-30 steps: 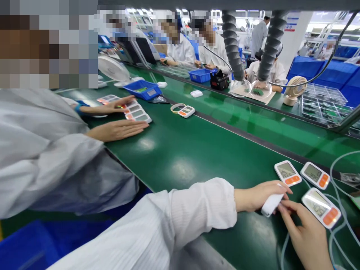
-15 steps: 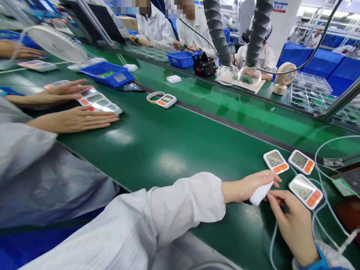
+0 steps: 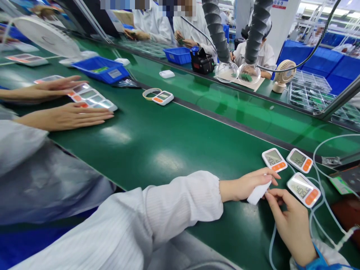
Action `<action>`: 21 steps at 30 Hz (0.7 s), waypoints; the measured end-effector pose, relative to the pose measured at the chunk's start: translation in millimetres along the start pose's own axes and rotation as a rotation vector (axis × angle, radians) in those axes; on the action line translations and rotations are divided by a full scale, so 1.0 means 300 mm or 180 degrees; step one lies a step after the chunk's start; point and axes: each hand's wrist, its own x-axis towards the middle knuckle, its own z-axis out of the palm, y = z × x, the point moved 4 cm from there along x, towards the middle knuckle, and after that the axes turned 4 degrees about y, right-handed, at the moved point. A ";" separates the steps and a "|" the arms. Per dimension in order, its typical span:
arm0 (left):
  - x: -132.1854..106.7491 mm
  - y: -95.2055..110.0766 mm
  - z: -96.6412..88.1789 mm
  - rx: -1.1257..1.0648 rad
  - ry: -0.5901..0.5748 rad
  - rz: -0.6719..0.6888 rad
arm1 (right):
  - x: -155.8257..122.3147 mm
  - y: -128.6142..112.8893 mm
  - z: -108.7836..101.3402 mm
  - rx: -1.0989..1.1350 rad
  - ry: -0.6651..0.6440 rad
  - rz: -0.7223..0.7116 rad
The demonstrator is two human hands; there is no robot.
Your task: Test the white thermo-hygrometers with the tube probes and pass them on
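Note:
My left hand (image 3: 247,185) rests on the green conveyor belt (image 3: 180,150), fingers wrapped round a small white cloth (image 3: 258,192). My right hand (image 3: 291,221) comes in from the lower right; its fingertips touch the end of the same cloth in a pinch. Just beyond my hands lie three white monitors with orange buttons: one (image 3: 274,159) at the left, one (image 3: 299,160) behind, and one (image 3: 303,185) nearest my right hand. Clear tubes (image 3: 323,210) run from them.
A co-worker's two hands (image 3: 67,116) lie flat beside a row of monitors (image 3: 90,98) at the left. Further along the belt lie a tape ring (image 3: 151,93), another monitor (image 3: 163,97), blue trays (image 3: 101,69), desk fans (image 3: 282,75) and grey extraction hoses (image 3: 216,33).
The view has swung left and down a little. My hands stay together on the white cloth; the co-worker's hands remain flat on the belt.

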 end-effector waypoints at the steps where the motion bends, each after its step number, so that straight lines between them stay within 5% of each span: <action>1: -0.003 0.005 0.000 0.0066 -0.0006 0.0047 | -0.002 0.002 0.002 0.0004 -0.0022 0.0024; 14: -0.033 0.053 0.005 0.1606 -0.0264 0.0583 | -0.002 -0.008 0.001 0.0139 -0.0126 -0.0149; 21: -0.018 0.033 -0.010 0.0910 0.0013 0.0448 | 0.004 -0.013 0.006 0.0231 -0.0124 -0.0041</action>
